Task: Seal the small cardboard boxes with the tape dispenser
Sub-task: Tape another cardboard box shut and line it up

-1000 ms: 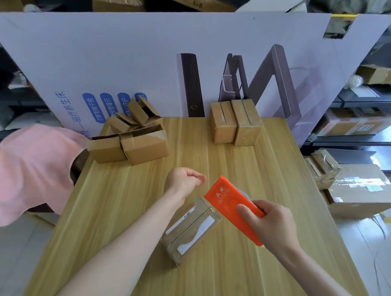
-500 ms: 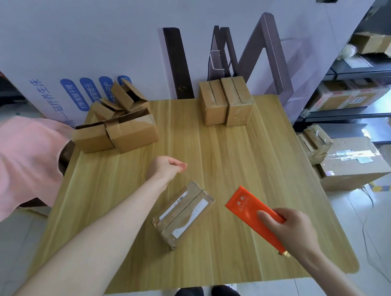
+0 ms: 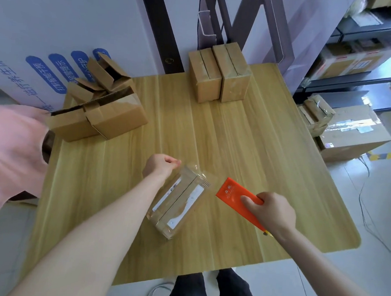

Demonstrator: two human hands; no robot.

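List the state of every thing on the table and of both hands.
Labelled cardboard box: closed, taped, lying flat.
Tape dispenser: gripped by right hand.
Left hand: fingers curled, at the box's far end.
Two rear boxes: closed, taped, side by side.
Left boxes: flaps open.

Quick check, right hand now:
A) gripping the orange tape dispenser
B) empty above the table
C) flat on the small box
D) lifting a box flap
A: the right hand has its fingers curled round the orange tape dispenser, held to the right of the small box lying on the table.
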